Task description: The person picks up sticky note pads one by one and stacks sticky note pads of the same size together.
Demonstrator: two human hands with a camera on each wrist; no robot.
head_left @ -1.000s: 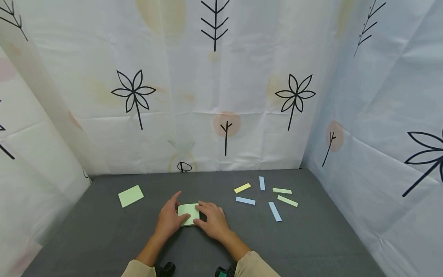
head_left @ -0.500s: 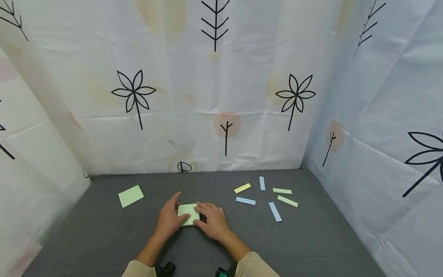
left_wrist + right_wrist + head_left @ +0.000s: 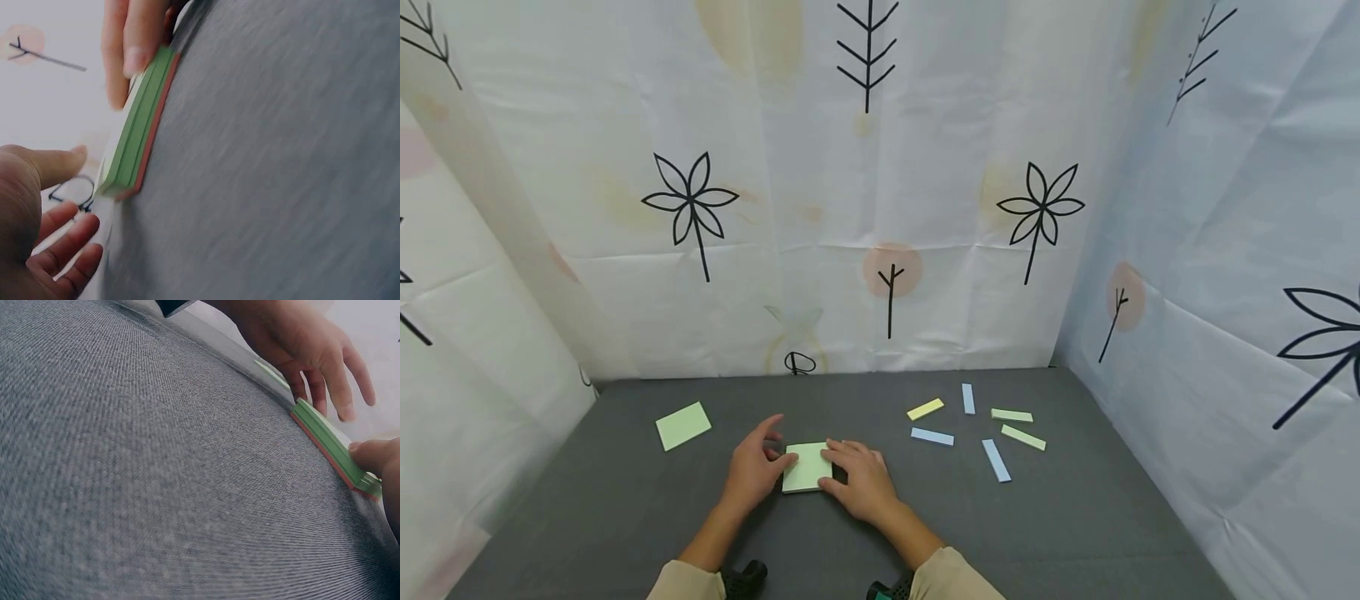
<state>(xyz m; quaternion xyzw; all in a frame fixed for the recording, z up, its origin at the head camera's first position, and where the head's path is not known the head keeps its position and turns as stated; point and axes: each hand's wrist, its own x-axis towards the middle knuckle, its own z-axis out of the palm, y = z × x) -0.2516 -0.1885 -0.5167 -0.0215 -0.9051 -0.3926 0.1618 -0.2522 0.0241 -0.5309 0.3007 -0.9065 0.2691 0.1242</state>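
A square stack of pale green sticky notes (image 3: 806, 468) lies on the grey table between both hands. Its side shows green layers above a red bottom layer (image 3: 161, 119) in the left wrist view. My right hand (image 3: 862, 477) grips the stack at its right side, with the thumb (image 3: 369, 455) at the near edge and fingers at the far corner. My left hand (image 3: 752, 467) is at the left edge, fingers loosely spread and thumb tip right at the stack's upper left corner. In the left wrist view, the left hand (image 3: 31, 212) holds nothing.
One light green square note (image 3: 683, 426) lies at the back left of the table. To the right lie several narrow strips: a yellow strip (image 3: 925, 409), blue strips (image 3: 996, 460) and green strips (image 3: 1023, 437). White patterned cloth (image 3: 820, 167) hangs around the table.
My left hand has drawn back to the left from the stack, uncovering more of its left edge. The right hand and the strips stay where they were.
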